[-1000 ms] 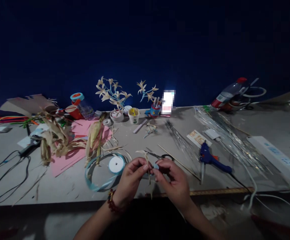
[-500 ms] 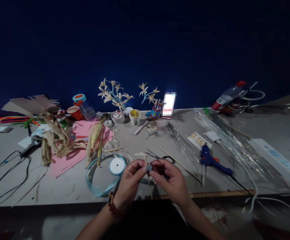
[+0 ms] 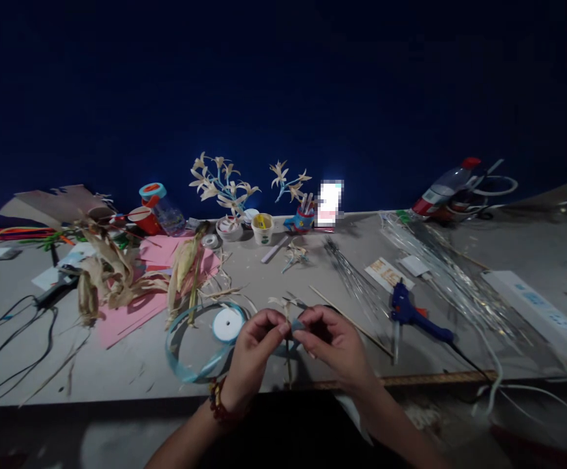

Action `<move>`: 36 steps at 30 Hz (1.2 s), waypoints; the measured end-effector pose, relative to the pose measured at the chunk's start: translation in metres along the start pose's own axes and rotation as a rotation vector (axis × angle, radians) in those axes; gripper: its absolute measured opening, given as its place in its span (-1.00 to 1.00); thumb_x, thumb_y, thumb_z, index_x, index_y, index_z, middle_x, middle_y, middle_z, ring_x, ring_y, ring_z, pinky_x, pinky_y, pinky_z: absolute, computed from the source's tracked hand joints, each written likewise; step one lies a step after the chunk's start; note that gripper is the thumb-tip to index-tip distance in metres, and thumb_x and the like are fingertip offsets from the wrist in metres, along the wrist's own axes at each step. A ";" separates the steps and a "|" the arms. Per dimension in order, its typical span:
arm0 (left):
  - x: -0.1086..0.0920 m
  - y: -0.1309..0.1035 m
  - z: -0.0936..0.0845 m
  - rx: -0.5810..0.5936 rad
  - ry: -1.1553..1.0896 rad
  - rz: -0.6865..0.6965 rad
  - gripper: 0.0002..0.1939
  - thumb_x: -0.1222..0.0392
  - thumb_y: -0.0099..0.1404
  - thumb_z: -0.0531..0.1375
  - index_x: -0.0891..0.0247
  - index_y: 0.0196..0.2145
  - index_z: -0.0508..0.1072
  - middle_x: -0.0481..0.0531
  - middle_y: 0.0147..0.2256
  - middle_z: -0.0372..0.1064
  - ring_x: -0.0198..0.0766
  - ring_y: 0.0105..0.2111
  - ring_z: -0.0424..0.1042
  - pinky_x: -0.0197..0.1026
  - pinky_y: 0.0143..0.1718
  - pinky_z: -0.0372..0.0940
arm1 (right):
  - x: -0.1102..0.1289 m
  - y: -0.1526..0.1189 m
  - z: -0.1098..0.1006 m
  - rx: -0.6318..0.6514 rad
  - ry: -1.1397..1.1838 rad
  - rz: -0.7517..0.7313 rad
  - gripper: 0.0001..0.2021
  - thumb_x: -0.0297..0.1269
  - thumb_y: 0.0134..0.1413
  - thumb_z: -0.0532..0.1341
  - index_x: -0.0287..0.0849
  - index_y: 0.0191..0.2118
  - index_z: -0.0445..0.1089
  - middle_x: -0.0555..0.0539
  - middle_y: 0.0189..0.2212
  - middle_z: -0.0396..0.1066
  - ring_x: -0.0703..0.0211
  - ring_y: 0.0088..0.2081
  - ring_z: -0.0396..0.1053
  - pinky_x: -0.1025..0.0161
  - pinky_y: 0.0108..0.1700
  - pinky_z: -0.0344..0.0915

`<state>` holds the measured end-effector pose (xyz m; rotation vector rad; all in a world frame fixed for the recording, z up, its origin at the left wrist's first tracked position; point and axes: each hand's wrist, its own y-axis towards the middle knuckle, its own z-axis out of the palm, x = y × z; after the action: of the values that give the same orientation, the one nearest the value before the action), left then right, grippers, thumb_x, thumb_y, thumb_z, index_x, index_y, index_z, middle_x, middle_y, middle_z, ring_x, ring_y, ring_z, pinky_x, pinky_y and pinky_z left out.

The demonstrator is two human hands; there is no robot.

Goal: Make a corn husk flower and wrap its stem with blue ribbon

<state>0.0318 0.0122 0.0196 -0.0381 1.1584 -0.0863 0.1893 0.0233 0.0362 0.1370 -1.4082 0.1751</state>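
Note:
My left hand [image 3: 260, 345] is closed, pinching the stem of a small pale husk flower [image 3: 287, 305] that stands upright between my hands. A thin stem [image 3: 287, 371] hangs down below the fingers. My right hand [image 3: 335, 342] pinches the end of a blue ribbon [image 3: 296, 325] right beside the flower's base. Left of my hands lies a spool of blue ribbon [image 3: 228, 324], with a wide loop of it [image 3: 172, 358] on the table. Scissors [image 3: 303, 304] lie just behind my fingers, partly hidden by the right hand.
A blue glue gun [image 3: 418, 316] lies to the right, near thin wires [image 3: 356, 273] and a power strip [image 3: 537, 312]. Dried corn husks [image 3: 117, 273] cover pink paper [image 3: 122, 326] at left. Behind stand husk flower sprays [image 3: 222, 182], a paper cup [image 3: 262, 231] and a lit phone [image 3: 330, 202].
My right hand has drawn slightly to the right, away from the left, with the blue ribbon end. The left hand keeps its pinch on the flower stem, now more upright.

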 end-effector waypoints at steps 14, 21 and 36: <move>-0.005 -0.003 -0.001 -0.017 0.127 0.057 -0.80 0.08 0.25 0.34 0.25 -0.39 0.49 -0.03 -0.42 0.37 -0.28 -0.38 0.29 -0.29 -0.30 0.22 | 0.008 -0.002 0.005 0.082 -0.431 -0.312 -0.75 -0.19 0.35 0.10 -0.11 -0.40 0.27 0.05 -0.49 0.20 0.21 -0.44 0.20 0.27 -0.36 0.14; -0.005 -0.007 -0.001 0.002 0.106 0.052 -0.79 0.09 0.24 0.35 0.26 -0.40 0.47 -0.04 -0.43 0.35 -0.29 -0.38 0.28 -0.29 -0.31 0.22 | 0.011 -0.001 -0.003 0.255 -0.558 -0.350 -0.75 -0.22 0.36 0.09 -0.10 -0.40 0.26 0.05 -0.48 0.25 0.21 -0.41 0.22 0.27 -0.34 0.11; -0.010 -0.010 -0.001 0.009 0.143 0.056 -0.80 0.09 0.26 0.33 0.25 -0.40 0.46 -0.05 -0.43 0.37 -0.30 -0.41 0.29 -0.31 -0.35 0.22 | 0.009 0.005 0.003 0.159 -0.493 -0.351 -0.72 -0.25 0.30 0.12 -0.10 -0.47 0.21 0.07 -0.52 0.21 0.23 -0.46 0.20 0.28 -0.38 0.11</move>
<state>0.0261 0.0028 0.0294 0.0085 1.3010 -0.0455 0.1866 0.0276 0.0459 0.5864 -1.8317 -0.0448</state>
